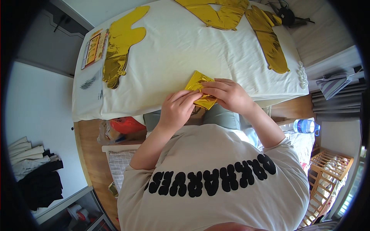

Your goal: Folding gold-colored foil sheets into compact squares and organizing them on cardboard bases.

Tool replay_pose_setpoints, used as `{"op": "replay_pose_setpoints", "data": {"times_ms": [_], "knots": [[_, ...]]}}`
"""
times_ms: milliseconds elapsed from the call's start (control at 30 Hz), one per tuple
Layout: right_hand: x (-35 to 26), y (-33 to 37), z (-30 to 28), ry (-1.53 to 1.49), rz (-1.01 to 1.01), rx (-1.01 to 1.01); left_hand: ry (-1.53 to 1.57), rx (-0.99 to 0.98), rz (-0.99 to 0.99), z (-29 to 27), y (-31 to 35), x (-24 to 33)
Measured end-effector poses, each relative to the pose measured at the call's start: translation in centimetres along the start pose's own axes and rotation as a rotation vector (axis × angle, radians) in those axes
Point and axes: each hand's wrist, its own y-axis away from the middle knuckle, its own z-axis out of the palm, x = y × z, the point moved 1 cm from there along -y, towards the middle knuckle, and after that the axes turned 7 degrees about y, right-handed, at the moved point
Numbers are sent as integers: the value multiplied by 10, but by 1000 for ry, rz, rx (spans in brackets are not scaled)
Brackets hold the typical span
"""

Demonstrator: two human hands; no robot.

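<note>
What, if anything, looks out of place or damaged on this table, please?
Nothing clearly stands out. The leftmost gold foil shape is crinkled toward its near end, but no tear shows; the left hand and right hand hold a folded gold foil piece.

Folded gold foil (195,78) is partly hidden by the left hand (177,107) and right hand (232,95); the topmost foil piece (226,18) is cut off above
</note>
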Motion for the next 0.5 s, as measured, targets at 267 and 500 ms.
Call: {"op": "replay_pose_setpoints", "data": {"times_ms": [267,500], "knots": [[-10,-26,-16,-560,524,134,-112,287,74,-49,-47,8],[18,-40,-6,-1122,997,219,-43,71,5,-19,-69,-34]]}}
